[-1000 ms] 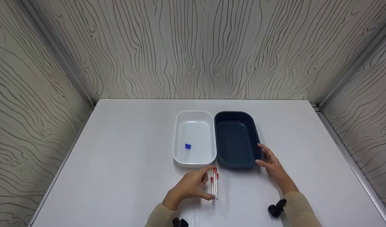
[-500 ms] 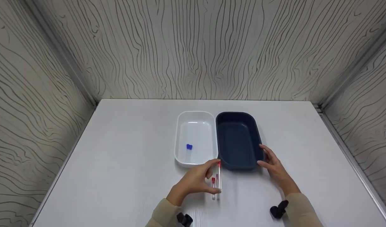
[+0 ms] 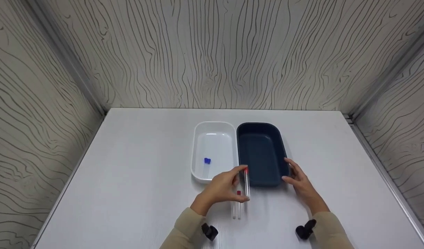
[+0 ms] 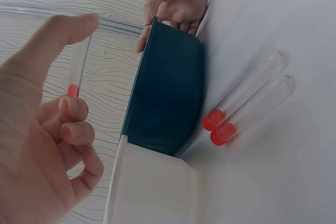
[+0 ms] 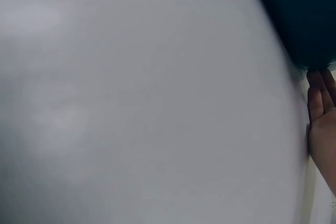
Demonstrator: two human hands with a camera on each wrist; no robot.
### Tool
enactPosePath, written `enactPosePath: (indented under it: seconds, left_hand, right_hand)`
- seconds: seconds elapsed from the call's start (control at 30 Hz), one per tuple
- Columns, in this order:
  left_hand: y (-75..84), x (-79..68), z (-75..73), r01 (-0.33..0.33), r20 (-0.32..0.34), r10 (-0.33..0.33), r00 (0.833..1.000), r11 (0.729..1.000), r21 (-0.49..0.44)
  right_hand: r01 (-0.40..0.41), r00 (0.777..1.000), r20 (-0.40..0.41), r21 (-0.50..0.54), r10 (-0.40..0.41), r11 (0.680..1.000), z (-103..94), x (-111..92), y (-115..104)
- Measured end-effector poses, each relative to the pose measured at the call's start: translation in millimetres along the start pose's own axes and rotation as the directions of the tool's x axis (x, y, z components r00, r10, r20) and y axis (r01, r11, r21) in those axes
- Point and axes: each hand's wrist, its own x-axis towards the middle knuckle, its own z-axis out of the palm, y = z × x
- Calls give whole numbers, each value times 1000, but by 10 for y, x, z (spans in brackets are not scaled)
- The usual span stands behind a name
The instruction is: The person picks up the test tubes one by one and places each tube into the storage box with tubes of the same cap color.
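Observation:
My left hand (image 3: 221, 186) pinches a clear test tube (image 3: 247, 186) with a red cap lengthwise between thumb and forefinger, above the table by the near end of the dark blue tray (image 3: 262, 182). In the left wrist view the tube's red cap (image 4: 73, 91) rests against a fingertip. Two more red-capped test tubes (image 4: 252, 95) lie side by side on the table below that hand. At the dark tray's near right corner, my right hand (image 3: 303, 186) holds the rim with thumb and fingers; the right wrist view shows its fingers (image 5: 316, 100) against the outer wall.
A white tray (image 3: 194, 148) stands against the dark tray's left side. Inside it are blue-capped tubes (image 3: 207, 160), hard to make out. The white table (image 3: 139, 166) is bounded by wood-patterned panels (image 3: 212, 55) at the back and sides.
My left hand has lifted one red-capped test tube from beside the other two and carried it up and right toward the dark tray. The right hand stays at the tray's rim.

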Motion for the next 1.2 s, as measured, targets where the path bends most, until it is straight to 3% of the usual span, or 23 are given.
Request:
enactPosePath:
  seconds: [0.4,0.67,1.2]
  left_hand:
    - [22,196,7,19,-20,-20,1000,999,-46]
    - [19,346,9,7,-54,-8,998,1000,-23]
    - [82,619,64,71,-39,-76,996,991,-116]
  right_hand:
    - [-21,1000,3,-28,21,999,-6,-3,-11]
    - [-17,1000,25,-20,18,1000,-18,-2,-13]
    - [-15,1000,-16,-71,14,997,-8,0,11]
